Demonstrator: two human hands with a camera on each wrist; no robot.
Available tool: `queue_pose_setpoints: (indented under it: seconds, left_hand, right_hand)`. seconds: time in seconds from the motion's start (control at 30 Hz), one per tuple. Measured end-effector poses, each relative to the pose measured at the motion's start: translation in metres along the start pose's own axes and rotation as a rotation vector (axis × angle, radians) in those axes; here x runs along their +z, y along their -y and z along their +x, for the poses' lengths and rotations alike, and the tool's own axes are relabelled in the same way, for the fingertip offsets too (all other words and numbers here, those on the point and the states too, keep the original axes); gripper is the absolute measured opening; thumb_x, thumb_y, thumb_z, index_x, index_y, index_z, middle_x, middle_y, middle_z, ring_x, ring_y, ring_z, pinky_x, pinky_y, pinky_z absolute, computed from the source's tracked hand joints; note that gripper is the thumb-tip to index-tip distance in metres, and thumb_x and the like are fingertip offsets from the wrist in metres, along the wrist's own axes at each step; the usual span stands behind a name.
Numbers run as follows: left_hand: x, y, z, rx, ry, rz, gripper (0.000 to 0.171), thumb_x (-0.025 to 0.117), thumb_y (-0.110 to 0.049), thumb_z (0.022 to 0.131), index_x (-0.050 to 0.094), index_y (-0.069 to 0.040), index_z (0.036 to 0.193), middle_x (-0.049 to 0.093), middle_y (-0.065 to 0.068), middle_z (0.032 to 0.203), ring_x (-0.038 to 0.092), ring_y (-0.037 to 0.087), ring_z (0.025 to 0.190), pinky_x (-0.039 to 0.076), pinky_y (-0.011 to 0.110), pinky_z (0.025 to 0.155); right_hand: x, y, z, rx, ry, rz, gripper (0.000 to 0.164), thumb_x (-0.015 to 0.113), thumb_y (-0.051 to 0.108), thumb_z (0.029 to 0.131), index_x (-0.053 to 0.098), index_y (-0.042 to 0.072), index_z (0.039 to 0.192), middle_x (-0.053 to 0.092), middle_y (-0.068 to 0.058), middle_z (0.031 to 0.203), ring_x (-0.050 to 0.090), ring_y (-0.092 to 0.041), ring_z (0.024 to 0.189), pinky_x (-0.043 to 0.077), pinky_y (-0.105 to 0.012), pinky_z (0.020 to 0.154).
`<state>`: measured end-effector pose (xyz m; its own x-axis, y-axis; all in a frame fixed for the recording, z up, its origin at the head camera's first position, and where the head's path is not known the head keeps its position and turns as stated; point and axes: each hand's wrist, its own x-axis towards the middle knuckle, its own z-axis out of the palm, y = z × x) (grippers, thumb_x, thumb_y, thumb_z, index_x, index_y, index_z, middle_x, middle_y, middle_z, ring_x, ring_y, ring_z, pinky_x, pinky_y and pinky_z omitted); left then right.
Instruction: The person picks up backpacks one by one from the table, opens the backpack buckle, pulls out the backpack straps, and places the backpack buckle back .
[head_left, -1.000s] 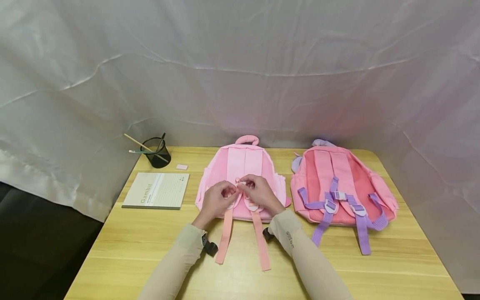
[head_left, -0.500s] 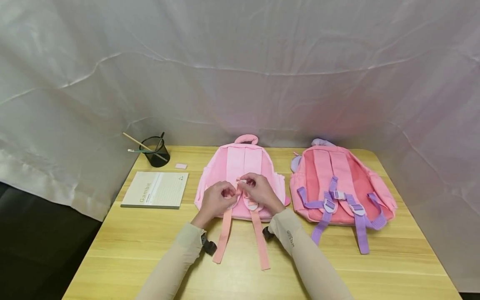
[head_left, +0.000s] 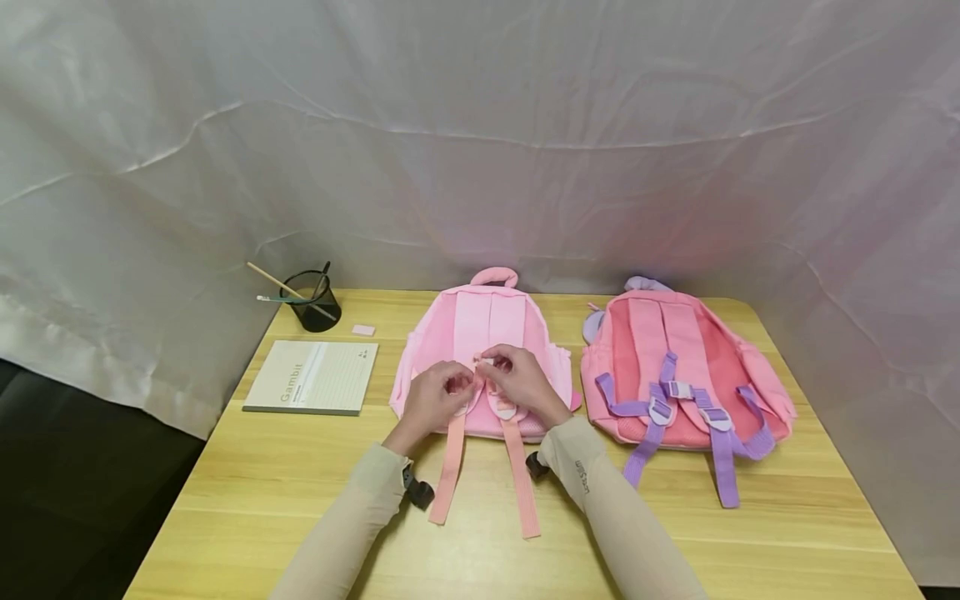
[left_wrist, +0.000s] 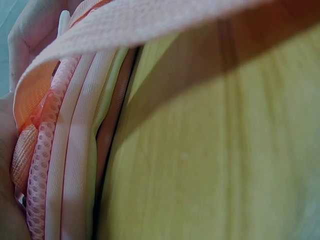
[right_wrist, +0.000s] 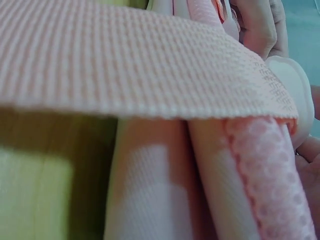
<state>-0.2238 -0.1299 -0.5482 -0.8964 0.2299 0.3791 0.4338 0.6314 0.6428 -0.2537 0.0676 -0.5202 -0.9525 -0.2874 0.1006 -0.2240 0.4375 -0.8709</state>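
A light pink backpack (head_left: 489, 312) lies on the table with its strap side up. Over its lower middle, my left hand (head_left: 435, 398) and right hand (head_left: 519, 385) meet with thumbs and forefingers bent. The right one pinches a small whitish buckle (head_left: 487, 362); the left pinches the peach webbing beside it, mostly hidden by fingers. Two loose peach strap ends (head_left: 448, 479) hang toward the front. In the right wrist view, webbing (right_wrist: 150, 62) crosses close to the camera, near a white plastic strap adjuster (right_wrist: 292, 95). Peach webbing (left_wrist: 125, 30) also crosses the left wrist view.
A coral backpack (head_left: 626, 337) with purple straps lies to the right, its white buckle (head_left: 679, 390) joined across. At left are a notebook (head_left: 311, 379), a pink eraser (head_left: 363, 330) and a black mesh cup (head_left: 317, 315) holding pencils. A grey curtain (head_left: 480, 167) stands behind the table (head_left: 247, 500).
The fingertips of my two hands have drawn slightly apart since a second ago, showing peach webbing between them. Both backpacks stay in place.
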Motion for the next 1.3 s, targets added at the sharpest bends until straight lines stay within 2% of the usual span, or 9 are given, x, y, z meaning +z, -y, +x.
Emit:
queue_pose_setpoints:
  seconds: [0.2,0.53,0.8,1.0,1.1,1.3]
  left_hand:
    - [-0.001,0.001,-0.002,0.02,0.023,0.018,0.004,0.077,-0.02,0.081,0.075,-0.021,0.083,0.061,-0.008,0.076,0.052,0.008,0.072,0.045,0.025,0.065]
    - [-0.001,0.002,-0.002,0.017,0.048,0.021,0.007,0.079,-0.02,0.077,0.075,-0.022,0.082,0.06,-0.01,0.074,0.052,0.007,0.072,0.044,0.024,0.064]
    - [-0.002,0.0,-0.002,0.014,0.049,0.024,0.008,0.081,-0.02,0.078,0.075,-0.024,0.083,0.06,-0.011,0.074,0.052,0.007,0.072,0.044,0.025,0.065]
    - [-0.001,-0.002,0.0,0.003,0.069,0.025,0.008,0.082,-0.024,0.084,0.075,-0.025,0.088,0.063,-0.012,0.078,0.053,0.007,0.075,0.045,0.025,0.068]
    - [-0.002,-0.003,0.002,-0.031,0.075,-0.021,0.007,0.079,-0.026,0.09,0.074,-0.023,0.094,0.064,-0.01,0.079,0.053,0.007,0.074,0.046,0.024,0.067]
    - [-0.013,-0.007,0.01,-0.112,0.045,-0.218,0.017,0.071,-0.028,0.1,0.072,-0.017,0.113,0.067,-0.001,0.09,0.056,0.01,0.075,0.047,0.025,0.069]
  right_hand:
    - [0.0,0.003,-0.002,0.014,-0.003,-0.011,0.018,0.074,0.021,0.097,0.075,0.007,0.109,0.069,-0.006,0.088,0.057,-0.013,0.076,0.047,-0.025,0.069]
    - [-0.002,0.004,-0.004,0.023,-0.011,0.001,0.019,0.071,0.019,0.099,0.075,0.006,0.111,0.069,-0.008,0.089,0.057,-0.014,0.077,0.048,-0.025,0.068]
    - [-0.005,0.005,-0.006,-0.008,-0.01,0.008,0.019,0.071,0.02,0.099,0.075,0.005,0.111,0.069,-0.008,0.092,0.058,-0.015,0.08,0.048,-0.026,0.072]
    - [-0.007,0.003,-0.006,-0.009,-0.016,0.024,0.018,0.072,0.019,0.098,0.075,0.006,0.11,0.067,-0.008,0.089,0.058,-0.014,0.077,0.048,-0.024,0.07]
    - [-0.008,0.003,-0.006,-0.004,-0.008,0.03,0.019,0.072,0.019,0.098,0.075,0.005,0.11,0.068,-0.008,0.089,0.058,-0.014,0.075,0.049,-0.024,0.067]
    - [-0.009,0.004,-0.006,0.007,0.008,0.029,0.022,0.071,0.021,0.099,0.074,0.004,0.113,0.069,-0.009,0.09,0.06,-0.014,0.077,0.05,-0.024,0.068]
